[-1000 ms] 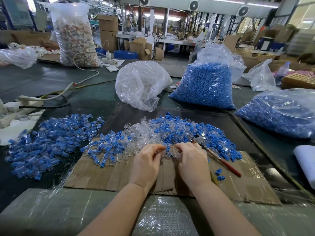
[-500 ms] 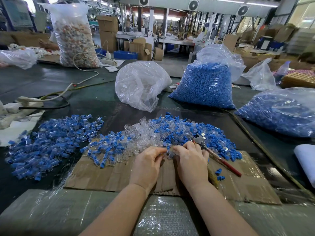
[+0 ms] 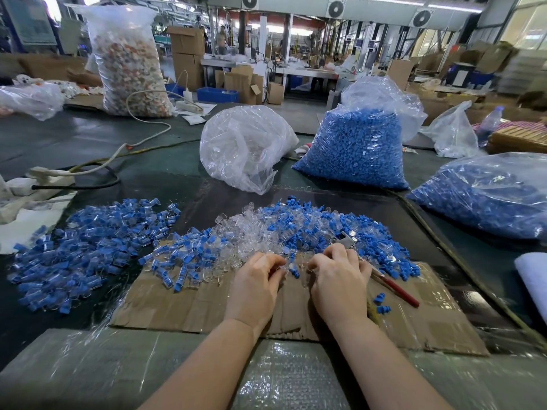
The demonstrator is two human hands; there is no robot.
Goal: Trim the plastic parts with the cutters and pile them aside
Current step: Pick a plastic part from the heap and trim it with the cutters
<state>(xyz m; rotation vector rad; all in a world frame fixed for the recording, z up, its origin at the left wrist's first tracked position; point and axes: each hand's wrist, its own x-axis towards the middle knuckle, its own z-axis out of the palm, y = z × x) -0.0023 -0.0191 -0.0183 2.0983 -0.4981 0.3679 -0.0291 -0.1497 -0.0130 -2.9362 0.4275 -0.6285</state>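
A mixed pile of clear and blue plastic parts point(image 3: 284, 226) lies across the far edge of a cardboard sheet point(image 3: 192, 303). My left hand point(image 3: 254, 287) rests at the pile's near edge, fingers curled, pinching a clear part. My right hand point(image 3: 340, 281) sits a little to its right, fingers curled on another small clear part. A blue piece point(image 3: 293, 272) lies between the hands. The cutters point(image 3: 396, 290), with red handles, lie under my right hand, their metal head poking out beyond the knuckles. A separate heap of blue-and-clear parts point(image 3: 88, 247) spreads at the left.
Behind the pile stand a clear bag point(image 3: 245, 146) and a bag of blue pieces point(image 3: 358, 149); another blue-filled bag point(image 3: 485, 196) lies at the right. White cables and a power strip point(image 3: 50, 176) run at the left. Two loose blue pieces point(image 3: 380, 303) sit on the cardboard.
My hands, which met over one part a second ago, have drawn slightly apart. The cutters have stayed where they were.
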